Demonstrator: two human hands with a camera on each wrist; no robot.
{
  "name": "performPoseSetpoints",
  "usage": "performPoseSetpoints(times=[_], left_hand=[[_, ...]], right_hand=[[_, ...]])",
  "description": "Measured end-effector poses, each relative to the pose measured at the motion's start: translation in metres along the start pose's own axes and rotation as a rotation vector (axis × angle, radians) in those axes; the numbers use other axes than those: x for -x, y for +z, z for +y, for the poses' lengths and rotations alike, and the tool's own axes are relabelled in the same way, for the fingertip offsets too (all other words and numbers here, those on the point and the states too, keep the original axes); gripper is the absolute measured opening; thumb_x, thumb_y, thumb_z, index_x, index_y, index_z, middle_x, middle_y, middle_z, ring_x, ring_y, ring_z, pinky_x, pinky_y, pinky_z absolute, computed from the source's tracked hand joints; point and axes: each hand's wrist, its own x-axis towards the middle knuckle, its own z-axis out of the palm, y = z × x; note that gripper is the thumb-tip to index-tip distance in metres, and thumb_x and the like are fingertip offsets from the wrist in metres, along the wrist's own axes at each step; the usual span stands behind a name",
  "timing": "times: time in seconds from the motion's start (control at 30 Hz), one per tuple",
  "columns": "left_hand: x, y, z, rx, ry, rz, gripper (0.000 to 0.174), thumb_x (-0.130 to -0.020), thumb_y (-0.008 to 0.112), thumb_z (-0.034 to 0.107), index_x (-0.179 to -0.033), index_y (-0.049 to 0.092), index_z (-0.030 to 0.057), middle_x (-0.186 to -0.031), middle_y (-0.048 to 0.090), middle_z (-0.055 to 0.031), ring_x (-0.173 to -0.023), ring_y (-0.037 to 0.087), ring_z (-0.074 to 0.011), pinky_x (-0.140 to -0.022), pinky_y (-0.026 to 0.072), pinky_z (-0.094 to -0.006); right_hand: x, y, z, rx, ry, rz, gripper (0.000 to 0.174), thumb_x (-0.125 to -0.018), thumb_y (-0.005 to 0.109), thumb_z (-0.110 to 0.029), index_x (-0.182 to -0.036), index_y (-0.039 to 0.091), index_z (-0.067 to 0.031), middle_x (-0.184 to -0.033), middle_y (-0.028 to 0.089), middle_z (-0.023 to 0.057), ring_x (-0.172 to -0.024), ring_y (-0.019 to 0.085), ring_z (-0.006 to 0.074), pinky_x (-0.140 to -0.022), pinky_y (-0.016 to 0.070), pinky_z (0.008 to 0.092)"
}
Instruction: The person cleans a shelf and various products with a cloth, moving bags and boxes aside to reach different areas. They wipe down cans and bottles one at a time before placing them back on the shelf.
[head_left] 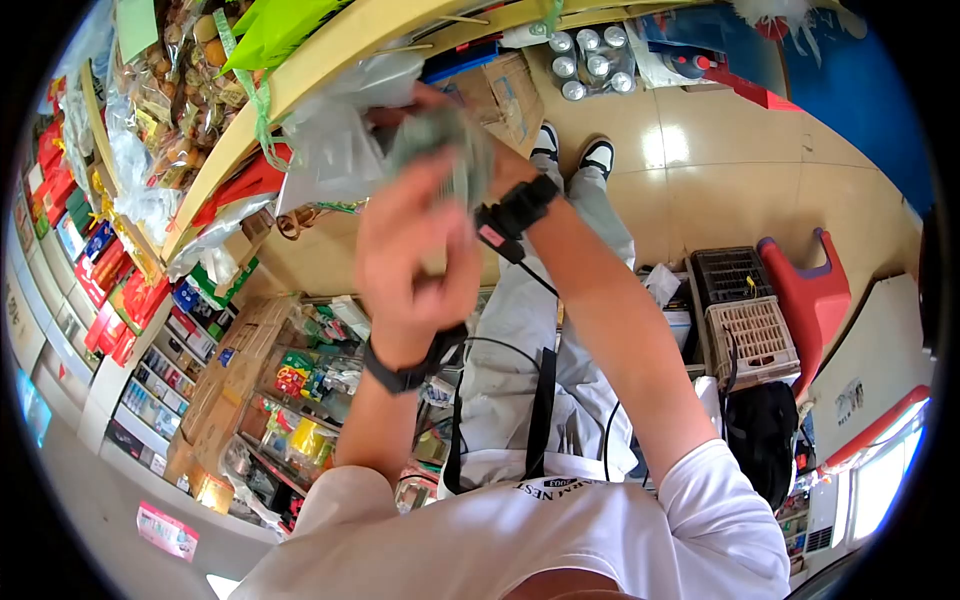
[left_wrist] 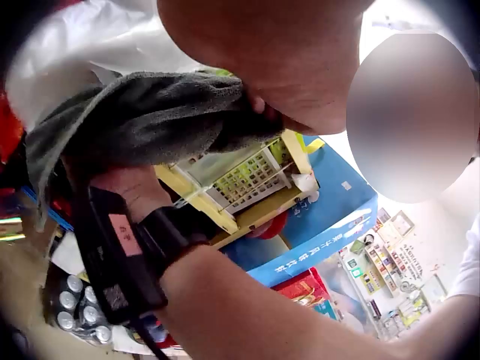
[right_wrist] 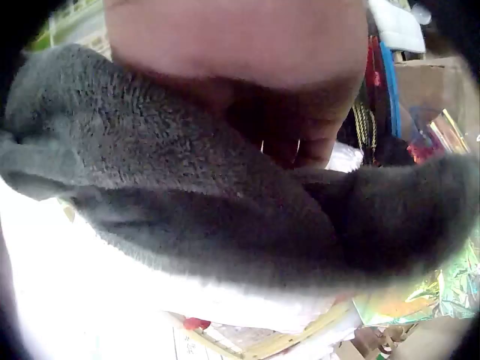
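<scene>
Beside the shelf edge [head_left: 310, 70], left hand [head_left: 410, 255] and right hand [head_left: 500, 168] fingers clutch grey cloth [head_left: 440, 135].

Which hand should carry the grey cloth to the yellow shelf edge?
Probably right: the right hand grips the grey cloth further forward, nearer the yellow shelf edge; the left hand sits behind.

The cloth [right_wrist: 225, 202] is plain grey, the stool [head_left: 812, 292] red, the shelf edge [head_left: 330, 55] yellow, the shirt [head_left: 500, 540] white.

shelf [head_left: 330, 48] (hung with bags [head_left: 335, 150]) crowds one side; floor [head_left: 720, 160] side open.
</scene>
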Motion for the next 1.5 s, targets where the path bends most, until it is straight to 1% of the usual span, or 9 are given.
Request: performPoseSetpoints(times=[0.1, 0.23, 0.3, 0.5, 0.7, 0.9, 1.23, 1.3, 1.5], left_hand=[[-0.015, 0.046, -0.03, 0.11, -0.326, 0.003, 0.059, -0.09, 0.062, -0.008, -0.146, 0.046, 0.0008, -0.144, 0.055, -0.022, -0.132, 0.056, -0.0325, -0.112, 0.0441, -0.0408], [-0.017, 0.086, -0.051, 0.319, -0.498, 0.143, 0.056, -0.093, 0.059, -0.006, -0.147, 0.048, 0.0015, -0.144, 0.056, -0.0218, -0.133, 0.055, -0.032, -0.111, 0.0443, -0.0373], [-0.017, 0.086, -0.054, 0.004, -0.456, 0.067, 0.052, -0.094, 0.06, 0.0, -0.145, 0.052, 0.0033, -0.146, 0.055, -0.0181, -0.127, 0.058, -0.0336, -0.108, 0.0448, -0.0392], [-0.023, 0.083, -0.058, -0.476, -0.233, 0.012, 0.051, -0.093, 0.062, 0.006, -0.143, 0.056, 0.0053, -0.148, 0.055, -0.012, -0.114, 0.056, -0.0378, -0.1, 0.0434, -0.0459], [-0.01, 0.073, -0.045, -0.425, -0.339, -0.06, 0.058, -0.09, 0.061, 0.003, -0.148, 0.051, 0.0018, -0.15, 0.052, -0.0186, -0.114, 0.055, -0.0431, -0.099, 0.045, -0.0481], [-0.008, 0.078, -0.046, -0.282, -0.418, -0.138, 0.062, -0.091, 0.059, 0.002, -0.151, 0.043, -0.0016, -0.153, 0.045, -0.0272, -0.134, 0.049, -0.0497, -0.1, 0.0498, -0.0503], [-0.005, 0.106, -0.056, -0.369, -0.239, -0.101, 0.078, -0.088, 0.071, 0.018, -0.156, 0.035, 0.0018, -0.16, 0.035, -0.0289, -0.136, 0.051, -0.0446, -0.084, 0.0596, -0.045], [-0.005, 0.105, -0.05, -0.137, -0.356, -0.117, 0.079, -0.086, 0.072, 0.017, -0.155, 0.037, 0.0014, -0.16, 0.037, -0.0273, -0.134, 0.054, -0.0411, -0.081, 0.0595, -0.0434], [0.007, 0.079, -0.069, -0.413, -0.325, -0.235, 0.078, -0.086, 0.073, 0.018, -0.154, 0.038, 0.0014, -0.161, 0.037, -0.0251, -0.123, 0.062, -0.0414, -0.076, 0.0591, -0.0414]], right_hand=[[0.034, -0.019, -0.023, 0.676, 0.029, 0.139, 0.054, -0.103, 0.063, -0.02, -0.151, 0.043, -0.0063, -0.143, 0.056, 0.0065, -0.119, 0.06, 0.0167, -0.102, 0.0509, 0.0327], [0.056, -0.013, -0.031, 0.523, 0.147, 0.535, 0.053, -0.103, 0.062, -0.018, -0.151, 0.043, -0.0078, -0.146, 0.053, 0.0068, -0.122, 0.059, 0.017, -0.103, 0.0502, 0.0319], [0.062, 0.002, -0.046, 0.284, 0.085, 0.652, 0.049, -0.103, 0.06, -0.018, -0.149, 0.045, -0.0075, -0.143, 0.055, 0.0073, -0.124, 0.058, 0.0156, -0.102, 0.0489, 0.0299], [0.068, 0.033, -0.09, 0.314, -0.058, 0.683, 0.045, -0.1, 0.064, -0.011, -0.142, 0.049, -0.006, -0.128, 0.059, 0.0066, -0.111, 0.06, 0.0127, -0.094, 0.049, 0.0266], [0.042, 0.047, -0.104, 1.322, -0.29, 0.557, 0.039, -0.088, 0.068, 0.006, -0.124, 0.064, -0.007, -0.115, 0.067, 0.0088, -0.1, 0.065, 0.0213, -0.089, 0.052, 0.0329], [0.021, 0.028, -0.089, 1.695, -0.51, 0.572, 0.029, -0.087, 0.064, 0.006, -0.113, 0.068, -0.0077, -0.104, 0.069, 0.0121, -0.091, 0.064, 0.0325, -0.079, 0.0548, 0.0403], [0.0, 0.05, -0.101, 1.96, -0.392, 0.652, 0.016, -0.089, 0.061, -0.003, -0.102, 0.067, -0.0111, -0.085, 0.068, 0.0123, -0.08, 0.065, 0.0336, -0.066, 0.0531, 0.0441], [-0.003, 0.052, -0.108, 1.893, -0.409, 0.585, 0.02, -0.088, 0.06, 0.0, -0.107, 0.067, -0.0006, -0.088, 0.065, 0.0305, -0.079, 0.063, 0.0517, -0.068, 0.0524, 0.0554], [-0.008, 0.067, -0.116, 1.848, -0.186, 0.693, 0.015, -0.089, 0.063, -0.002, -0.103, 0.068, 0.0025, -0.092, 0.068, 0.0292, -0.084, 0.066, 0.0488, -0.071, 0.0541, 0.0528]])
